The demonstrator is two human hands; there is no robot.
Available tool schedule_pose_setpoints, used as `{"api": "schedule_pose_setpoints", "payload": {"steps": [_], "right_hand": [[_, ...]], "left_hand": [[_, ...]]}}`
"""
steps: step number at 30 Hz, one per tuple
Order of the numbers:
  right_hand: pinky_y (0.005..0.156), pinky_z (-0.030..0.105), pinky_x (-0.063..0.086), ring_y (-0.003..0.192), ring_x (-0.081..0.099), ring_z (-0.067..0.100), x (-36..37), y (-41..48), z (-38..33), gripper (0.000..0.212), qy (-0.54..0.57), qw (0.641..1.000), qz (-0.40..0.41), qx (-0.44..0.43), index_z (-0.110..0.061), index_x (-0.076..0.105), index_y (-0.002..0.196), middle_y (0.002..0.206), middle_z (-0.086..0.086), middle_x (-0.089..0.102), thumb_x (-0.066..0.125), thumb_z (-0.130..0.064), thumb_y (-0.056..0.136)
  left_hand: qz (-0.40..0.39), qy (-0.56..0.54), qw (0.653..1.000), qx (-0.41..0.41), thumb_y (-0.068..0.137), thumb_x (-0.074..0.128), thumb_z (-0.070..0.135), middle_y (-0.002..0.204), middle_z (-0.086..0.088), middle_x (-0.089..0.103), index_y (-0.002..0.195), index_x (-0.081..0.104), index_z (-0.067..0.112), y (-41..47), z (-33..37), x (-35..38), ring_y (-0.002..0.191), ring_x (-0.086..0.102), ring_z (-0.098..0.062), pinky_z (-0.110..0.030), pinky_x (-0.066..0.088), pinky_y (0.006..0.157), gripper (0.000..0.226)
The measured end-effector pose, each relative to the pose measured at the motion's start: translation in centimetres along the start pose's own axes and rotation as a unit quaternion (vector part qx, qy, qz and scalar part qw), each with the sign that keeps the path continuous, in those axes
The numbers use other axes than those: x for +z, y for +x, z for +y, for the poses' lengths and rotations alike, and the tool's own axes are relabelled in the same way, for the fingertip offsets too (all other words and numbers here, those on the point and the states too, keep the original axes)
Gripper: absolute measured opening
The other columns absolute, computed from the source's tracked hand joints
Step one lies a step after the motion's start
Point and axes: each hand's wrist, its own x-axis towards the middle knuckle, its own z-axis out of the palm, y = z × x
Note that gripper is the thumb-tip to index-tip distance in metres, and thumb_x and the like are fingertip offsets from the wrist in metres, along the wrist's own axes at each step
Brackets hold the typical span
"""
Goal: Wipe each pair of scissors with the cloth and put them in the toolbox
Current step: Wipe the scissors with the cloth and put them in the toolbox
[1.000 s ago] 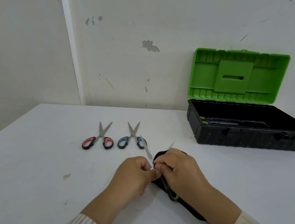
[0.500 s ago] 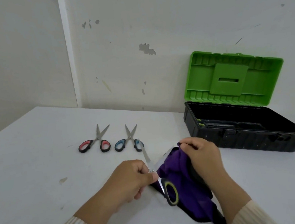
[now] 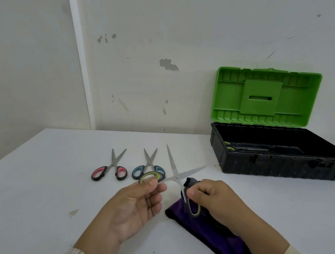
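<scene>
I hold a pair of green-handled scissors [image 3: 176, 175] with its blades spread wide above the table. My left hand [image 3: 134, 206] pinches one handle loop, and my right hand [image 3: 214, 196] grips the other loop together with the purple cloth [image 3: 207, 226], which trails under my right forearm. Red-handled scissors [image 3: 110, 171] and blue-handled scissors [image 3: 148, 167] lie side by side on the white table [image 3: 35, 204] just beyond my left hand. The black toolbox [image 3: 270, 161] stands open at the right, its green lid [image 3: 263, 97] leaning on the wall. Another green-handled tool lies inside.
A wall runs close behind the table and toolbox. The table's left edge slants away at the far left. A small stain [image 3: 73, 213] marks the tabletop left of my left hand.
My left hand shifted from the blade to a handle loop, and my right hand dropped from the blade to the other loop. The scissors now stand spread open and free of the cloth.
</scene>
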Motion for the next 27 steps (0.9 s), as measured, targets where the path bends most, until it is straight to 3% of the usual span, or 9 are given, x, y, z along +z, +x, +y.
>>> {"api": "schedule_pose_setpoints", "payload": {"steps": [7, 10, 14, 18, 20, 22, 25, 27], "right_hand": [[0.068, 0.012, 0.039, 0.075, 0.052, 0.003, 1.4, 0.0, -0.2, 0.02, -0.063, 0.995, 0.006, -0.072, -0.035, 0.061, 0.068, 0.074, -0.01, 0.054, 0.059, -0.028, 0.087], [0.067, 0.007, 0.037, 0.075, 0.049, -0.002, 1.3, 0.0, -0.2, 0.025, -0.071, 0.992, -0.022, -0.097, -0.045, 0.06, 0.067, 0.074, -0.01, 0.053, 0.058, -0.03, 0.087], [0.079, 0.015, 0.045, 0.082, 0.059, 0.004, -1.0, -0.1, 0.2, 0.017, -0.001, 0.997, -0.071, -0.035, -0.024, 0.074, 0.083, 0.085, -0.001, 0.064, 0.058, -0.027, 0.087], [0.085, 0.021, 0.049, 0.094, 0.064, 0.011, -3.1, 0.9, 1.7, 0.024, 0.133, 0.986, 0.091, 0.032, -0.025, 0.074, 0.082, 0.094, -0.001, 0.073, 0.059, -0.007, 0.085], [0.092, 0.031, 0.048, 0.096, 0.064, 0.017, -3.5, 1.4, 2.2, 0.03, 0.177, 0.968, 0.174, 0.025, -0.031, 0.071, 0.085, 0.091, -0.003, 0.072, 0.06, -0.003, 0.084], [0.093, 0.031, 0.046, 0.094, 0.063, 0.017, -3.6, 1.6, 2.3, 0.035, 0.185, 0.956, 0.226, -0.006, -0.036, 0.065, 0.095, 0.085, -0.01, 0.069, 0.061, -0.003, 0.083], [0.086, 0.017, 0.049, 0.087, 0.063, 0.0, -3.0, 0.8, 0.7, 0.03, 0.148, 0.961, 0.224, -0.067, -0.029, 0.068, 0.097, 0.087, -0.016, 0.069, 0.063, -0.004, 0.082], [0.08, 0.006, 0.044, 0.085, 0.062, -0.006, -1.7, -0.1, -0.6, 0.03, 0.048, 0.974, 0.176, -0.137, -0.032, 0.07, 0.086, 0.083, -0.021, 0.069, 0.065, -0.003, 0.079]], "left_hand": [[0.025, 0.068, 0.995, 0.065, 0.092, 0.053, 0.016, 0.085, -0.01, 0.073, 0.094, 0.071, 0.004, 0.9, -3.1, 2.0, 0.075, 0.066, -0.019, -0.033, 0.051, 0.076, 0.022], [0.04, 0.077, 0.993, 0.082, 0.096, 0.048, 0.016, 0.084, -0.012, 0.074, 0.094, 0.071, 0.003, 0.6, -2.8, 2.1, 0.072, 0.067, -0.019, -0.031, 0.051, 0.07, 0.027], [0.116, 0.058, 0.986, 0.1, 0.095, 0.05, 0.014, 0.068, -0.008, 0.072, 0.091, 0.066, 0.004, 0.5, -2.1, 2.2, 0.063, 0.065, -0.019, -0.031, 0.05, 0.063, 0.019], [0.119, 0.132, 0.981, 0.073, 0.095, 0.049, 0.015, 0.063, -0.014, 0.067, 0.093, 0.062, 0.0, 0.2, -1.3, 1.7, 0.064, 0.062, -0.024, -0.036, 0.053, 0.065, 0.019], [0.092, 0.181, 0.978, 0.05, 0.096, 0.048, 0.013, 0.066, -0.016, 0.068, 0.093, 0.06, 0.001, -0.1, -1.5, 1.9, 0.064, 0.068, -0.025, -0.038, 0.057, 0.066, 0.017], [0.065, 0.218, 0.973, 0.038, 0.097, 0.046, 0.011, 0.072, -0.016, 0.068, 0.096, 0.059, 0.003, -0.3, -1.9, 2.3, 0.068, 0.071, -0.029, -0.04, 0.058, 0.066, 0.015], [0.038, 0.246, 0.968, 0.039, 0.098, 0.043, 0.012, 0.079, -0.014, 0.068, 0.103, 0.061, 0.01, -0.5, -2.5, 2.7, 0.069, 0.073, -0.029, -0.037, 0.058, 0.06, 0.018], [0.037, 0.287, 0.955, 0.066, 0.099, 0.041, 0.012, 0.072, -0.007, 0.066, 0.105, 0.06, 0.013, -0.6, -3.0, 3.0, 0.053, 0.068, -0.016, -0.026, 0.049, 0.048, 0.019]]}}
